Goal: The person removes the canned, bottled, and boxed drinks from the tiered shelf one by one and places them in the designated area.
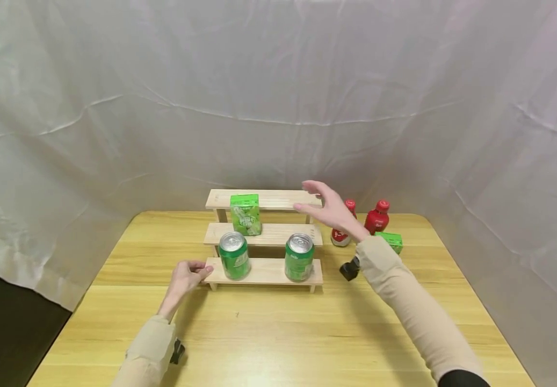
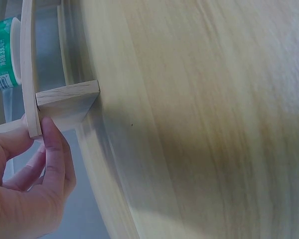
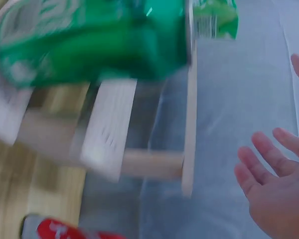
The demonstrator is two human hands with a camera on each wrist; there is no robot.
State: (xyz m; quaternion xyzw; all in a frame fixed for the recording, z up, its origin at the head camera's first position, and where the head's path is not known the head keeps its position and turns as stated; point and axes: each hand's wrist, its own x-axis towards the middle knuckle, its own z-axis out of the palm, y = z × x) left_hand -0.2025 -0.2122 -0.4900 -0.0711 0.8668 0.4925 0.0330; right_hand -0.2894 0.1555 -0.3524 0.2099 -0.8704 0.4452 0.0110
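Observation:
A three-tier wooden display rack [image 1: 267, 269] stands on the table. My left hand [image 1: 184, 277] pinches the left end of its lowest board, thumb above and fingers beneath, as the left wrist view shows. Two green drink cans, a left can [image 1: 234, 260] and a right can [image 1: 299, 260], stand upright on that lowest tier. On the middle tier a green juice box [image 1: 246, 216] stands upright toward the left. Over the right end of the top board hovers my right hand [image 1: 330, 208], fingers spread and holding nothing. The right wrist view shows its open palm [image 3: 284, 199] beyond the rack.
Right of the rack are two red bottles, a nearer bottle [image 1: 340, 237] partly behind the right forearm and a farther bottle [image 1: 377, 217]. Another green box [image 1: 390, 242] lies by the forearm. A pale curtain [image 1: 278, 107] hangs behind the table [image 1: 268, 333].

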